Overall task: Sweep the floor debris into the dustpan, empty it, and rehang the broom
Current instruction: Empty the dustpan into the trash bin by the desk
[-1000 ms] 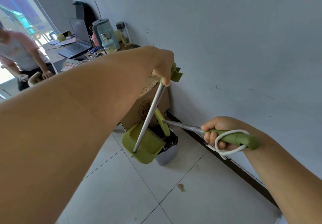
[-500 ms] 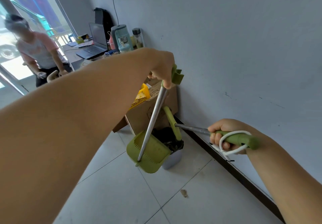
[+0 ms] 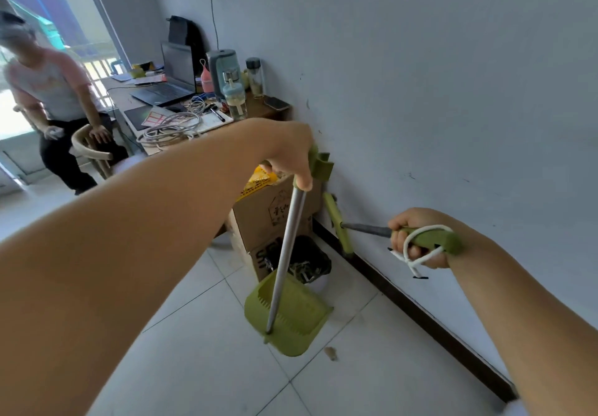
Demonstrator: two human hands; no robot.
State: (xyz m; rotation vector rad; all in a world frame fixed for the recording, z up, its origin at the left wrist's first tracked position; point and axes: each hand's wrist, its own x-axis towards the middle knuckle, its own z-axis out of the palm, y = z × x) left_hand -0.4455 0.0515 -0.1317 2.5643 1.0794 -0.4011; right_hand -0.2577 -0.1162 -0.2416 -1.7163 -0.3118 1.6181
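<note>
A: Where was the dustpan (image 3: 293, 313)?

B: It hung low over the floor (image 3: 200, 360), by the bin (image 3: 309, 263). The left hand (image 3: 291, 160) held its pole. It looked light and stiff.

A: And the broom (image 3: 362, 229)?

B: The right hand (image 3: 417, 237) gripped its handle, near the wall (image 3: 453, 92). More room lay to the left.

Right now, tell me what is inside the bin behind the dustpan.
The bin has a black liner with tangled, greyish scraps showing near its front edge. The dustpan, held by the left hand, covers the bin's lower front, and the dark liner hides anything deeper.
</note>
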